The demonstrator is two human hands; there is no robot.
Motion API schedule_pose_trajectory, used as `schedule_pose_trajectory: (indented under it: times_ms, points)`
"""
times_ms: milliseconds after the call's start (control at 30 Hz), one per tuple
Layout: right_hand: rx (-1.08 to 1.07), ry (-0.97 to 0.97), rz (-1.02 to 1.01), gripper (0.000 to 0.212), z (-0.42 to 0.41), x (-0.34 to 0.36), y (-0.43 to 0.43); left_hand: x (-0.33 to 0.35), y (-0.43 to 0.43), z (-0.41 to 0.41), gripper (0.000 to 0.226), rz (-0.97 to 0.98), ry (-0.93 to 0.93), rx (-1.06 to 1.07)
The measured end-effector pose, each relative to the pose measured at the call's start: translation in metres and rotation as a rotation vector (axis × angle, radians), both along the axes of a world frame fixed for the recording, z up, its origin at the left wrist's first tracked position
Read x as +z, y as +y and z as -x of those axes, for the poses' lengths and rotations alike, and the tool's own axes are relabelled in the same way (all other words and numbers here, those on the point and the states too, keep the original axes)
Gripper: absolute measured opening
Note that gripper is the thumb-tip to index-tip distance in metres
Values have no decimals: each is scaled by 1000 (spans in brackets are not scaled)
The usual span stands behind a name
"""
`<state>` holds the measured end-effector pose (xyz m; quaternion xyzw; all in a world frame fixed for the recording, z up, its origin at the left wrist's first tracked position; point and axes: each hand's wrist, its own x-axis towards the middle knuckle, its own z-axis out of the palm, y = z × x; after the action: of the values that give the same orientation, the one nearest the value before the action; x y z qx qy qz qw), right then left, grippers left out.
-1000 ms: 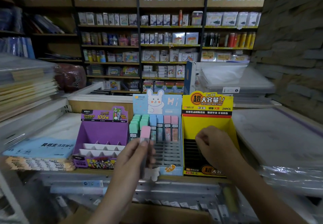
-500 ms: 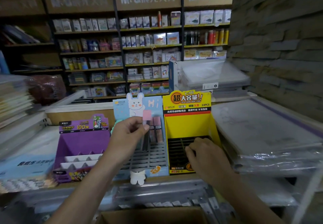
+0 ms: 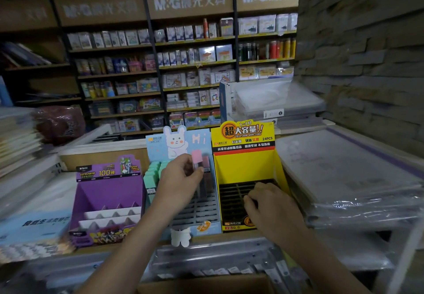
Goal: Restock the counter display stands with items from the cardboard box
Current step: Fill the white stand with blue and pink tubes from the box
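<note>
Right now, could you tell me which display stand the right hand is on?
The yellow stand, rightmost of three; the right hand rests inside it.

The middle header board [image 3: 190, 2] over the back shelves reads "M&G 晨光文具" in white; the boards on either side carry the same brand, blurred on the left and cut off on the right. At the counter's front edge, the yellow display stand [image 3: 243, 167] says "超大容量!!", "1=10", "2B/0.5MM" and "24PCS" on its header and "2B 0.5" at its foot. The blue display stand [image 3: 156, 146] beside it shows "Hi". The purple display stand [image 3: 107, 192], towards the left edge, bears "ULTRAMAN", "100根" and "SUPER POWER"
</note>
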<state>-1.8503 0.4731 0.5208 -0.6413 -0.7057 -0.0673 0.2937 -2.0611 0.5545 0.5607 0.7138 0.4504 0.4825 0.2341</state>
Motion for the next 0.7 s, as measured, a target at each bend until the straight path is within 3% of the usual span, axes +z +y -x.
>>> schedule_pose_trajectory:
  times_ms: [200,333,433,600,700]
  points:
    - [-17,2,4,35,1,1,0,7,3,-3,50,-94,185,-23]
    - [-18,6,2,35,1,1,0,7,3,-2,45,-151,360,29]
    - [-18,10,1,34,1,1,1,7,3,1,42,-169,363,12]
    - [-20,8,-10,34,1,0,1,15,3,2,13,-336,394,118]
    - [-19,18,-18,33,1,0,1,22,5,1,6,-310,338,112]
